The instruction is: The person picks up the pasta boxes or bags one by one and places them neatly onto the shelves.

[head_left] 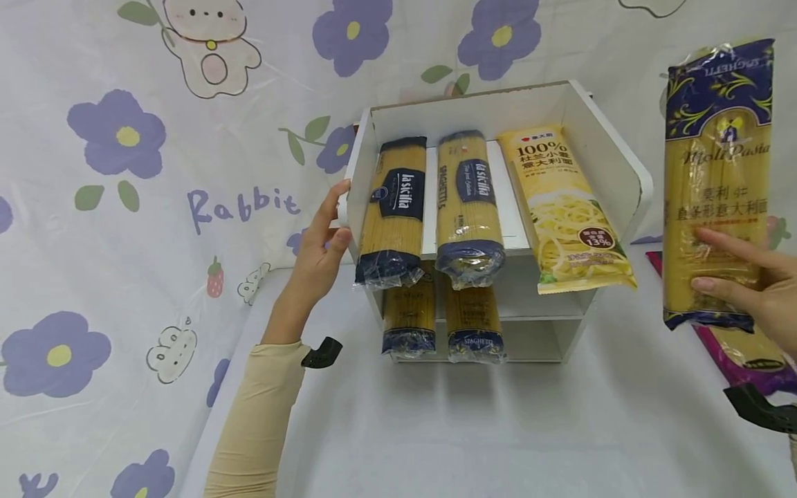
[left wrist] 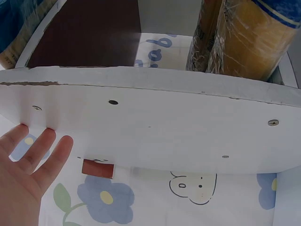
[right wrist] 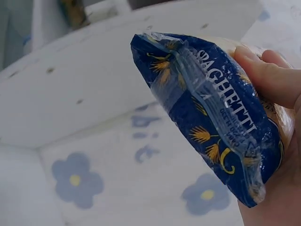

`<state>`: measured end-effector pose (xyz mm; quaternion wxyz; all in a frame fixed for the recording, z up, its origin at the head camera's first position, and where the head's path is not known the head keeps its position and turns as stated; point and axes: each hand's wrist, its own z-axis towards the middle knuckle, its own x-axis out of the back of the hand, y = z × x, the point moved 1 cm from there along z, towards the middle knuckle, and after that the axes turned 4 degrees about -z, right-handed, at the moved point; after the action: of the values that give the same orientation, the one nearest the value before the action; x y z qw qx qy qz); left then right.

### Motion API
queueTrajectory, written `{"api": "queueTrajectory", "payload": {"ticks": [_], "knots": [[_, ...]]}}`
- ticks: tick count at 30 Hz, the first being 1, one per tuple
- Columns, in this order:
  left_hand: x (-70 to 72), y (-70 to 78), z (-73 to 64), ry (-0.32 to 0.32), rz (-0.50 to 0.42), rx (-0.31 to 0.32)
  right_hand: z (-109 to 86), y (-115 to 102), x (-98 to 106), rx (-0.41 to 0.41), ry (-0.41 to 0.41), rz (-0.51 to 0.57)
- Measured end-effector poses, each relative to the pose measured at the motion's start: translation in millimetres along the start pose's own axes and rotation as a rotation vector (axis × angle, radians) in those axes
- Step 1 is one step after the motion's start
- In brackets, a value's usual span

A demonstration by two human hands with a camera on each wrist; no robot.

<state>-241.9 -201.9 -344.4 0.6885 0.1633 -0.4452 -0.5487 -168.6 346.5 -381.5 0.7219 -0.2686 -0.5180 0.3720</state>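
Observation:
My right hand point(head_left: 756, 283) grips a blue-and-yellow spaghetti pack point(head_left: 716, 187) near its lower end, holding it upright right of the shelf. In the right wrist view, the blue end of the spaghetti pack point(right wrist: 207, 113) faces the camera, with the thumb along one side. My left hand point(head_left: 317, 256) touches the left side panel of the white shelf point(head_left: 467, 104). Its fingers point(left wrist: 46, 148) extend against that panel in the left wrist view. On the top tier lie two dark-labelled spaghetti packs point(head_left: 398, 207) and a yellow pasta pack point(head_left: 563, 207).
Two more spaghetti packs point(head_left: 473, 318) jut from the tier below. A purple-ended pack point(head_left: 747, 356) lies on the white table point(head_left: 461, 429) at the right, partly hidden by my right hand. Behind the shelf hangs a flower-patterned cloth point(head_left: 124, 277).

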Motion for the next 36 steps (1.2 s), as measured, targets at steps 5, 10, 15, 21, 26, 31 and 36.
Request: {"api": "queueTrajectory", "payload": {"ticks": [5,10,15,21,26,31,36], "knots": [[0.6,-0.5,-0.3,-0.004,0.007,0.005,-5.4,-19.4,3.5,0.068,0.009,-0.05],[0.5,0.3,-0.3,-0.001,0.011,0.001,-10.8,-36.3,4.2,0.153,-0.033,-0.091],[0.4,0.8,-0.3,-0.002,0.016,0.007,-16.8,-52.2,2.4,0.232,-0.09,-0.071],[0.5,1.1,-0.3,-0.001,0.015,0.011,-22.3,-66.1,-0.7,0.314,-0.172,-0.123],[0.1,1.5,0.2,-0.002,0.016,0.009,-25.6,-71.7,-4.1,0.354,-0.257,-0.201],[0.5,2.4,0.3,-0.002,0.02,0.009,-27.9,-74.9,-10.2,0.405,-0.332,-0.26],[0.3,2.3,-0.2,-0.007,0.014,0.021,-30.1,-79.4,-18.5,0.573,-0.371,-0.266]]}}
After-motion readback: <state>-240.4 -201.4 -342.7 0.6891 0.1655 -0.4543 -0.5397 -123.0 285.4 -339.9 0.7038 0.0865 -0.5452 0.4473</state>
